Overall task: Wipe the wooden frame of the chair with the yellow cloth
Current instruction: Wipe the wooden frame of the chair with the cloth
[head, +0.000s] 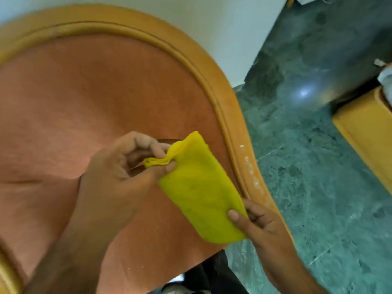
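A folded yellow cloth (198, 187) is held stretched between both hands above the chair's orange upholstery (84, 107). My left hand (127, 166) pinches the cloth's bunched upper corner between thumb and fingers. My right hand (256, 217) grips the cloth's lower end, thumb on top, close to the frame. The chair's curved wooden frame (231, 115) arcs over the top and runs down the right side, with white specks on it near the cloth. The cloth does not touch the wood as far as I can tell.
Green marble floor (318, 166) lies to the right of the chair. A yellow wooden piece of furniture (364, 132) stands at the right edge. A white wall (212, 22) is behind the chair. Dark trousers and a shoe (212, 279) show at the bottom.
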### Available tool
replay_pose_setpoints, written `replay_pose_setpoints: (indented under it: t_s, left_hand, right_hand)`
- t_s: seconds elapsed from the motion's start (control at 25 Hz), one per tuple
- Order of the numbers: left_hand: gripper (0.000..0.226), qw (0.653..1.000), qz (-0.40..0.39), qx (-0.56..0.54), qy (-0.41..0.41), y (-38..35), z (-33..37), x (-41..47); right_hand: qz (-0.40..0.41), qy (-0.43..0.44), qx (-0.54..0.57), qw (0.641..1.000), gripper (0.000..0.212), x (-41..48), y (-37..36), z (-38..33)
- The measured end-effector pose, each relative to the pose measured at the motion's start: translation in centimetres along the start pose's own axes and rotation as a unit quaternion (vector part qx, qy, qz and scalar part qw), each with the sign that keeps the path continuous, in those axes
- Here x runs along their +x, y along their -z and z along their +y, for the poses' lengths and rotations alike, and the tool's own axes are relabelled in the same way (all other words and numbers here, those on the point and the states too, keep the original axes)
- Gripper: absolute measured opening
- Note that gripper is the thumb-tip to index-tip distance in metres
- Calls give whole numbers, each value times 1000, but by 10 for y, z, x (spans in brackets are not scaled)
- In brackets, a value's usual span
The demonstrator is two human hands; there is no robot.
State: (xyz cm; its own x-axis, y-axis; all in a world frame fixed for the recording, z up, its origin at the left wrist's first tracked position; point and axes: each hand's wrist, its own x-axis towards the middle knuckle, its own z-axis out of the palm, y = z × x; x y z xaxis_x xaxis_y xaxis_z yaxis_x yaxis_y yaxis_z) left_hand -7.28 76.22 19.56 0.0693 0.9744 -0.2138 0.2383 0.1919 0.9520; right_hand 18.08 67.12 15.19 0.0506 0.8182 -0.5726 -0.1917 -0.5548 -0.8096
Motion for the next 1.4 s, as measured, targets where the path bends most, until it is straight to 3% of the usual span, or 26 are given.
replay_pose_setpoints:
  t_s: [0.24,0.44,0.56,0.68,0.8,0.92,1.12,1.28,1.4]
  left_hand:
    - [35,981,-30,144,-126,-123,2,81]
    - [23,935,-62,285,-203,-159,-26,112]
    - [22,857,-61,419,-294,-154,-32,120]
    - [39,779,-74,484,-392,-146,-24,144]
    - [68,701,-122,585,-390,-146,-19,187]
    - [85,636,-161,649,-385,-147,-24,207]
    - [87,630,-141,648,-404,-143,-25,207]
    - [86,624,-133,649,-414,-145,-29,208]
    - [88,631,-126,640,-420,-146,-31,209]
  right_hand:
    - [236,45,-85,967,22,24,81,1]
    - [280,67,-234,929,25,67,96,16]
    - [253,79,-359,895,50,87,88,26]
    - [232,200,-438,845,67,100,61,25]
    - [217,209,-485,821,86,123,28,28]
    - [225,167,-556,783,89,130,27,46]
    - [199,95,-629,745,83,46,76,104]
    - [186,67,-624,756,85,30,91,107]
    - [198,105,-601,767,86,78,64,81]
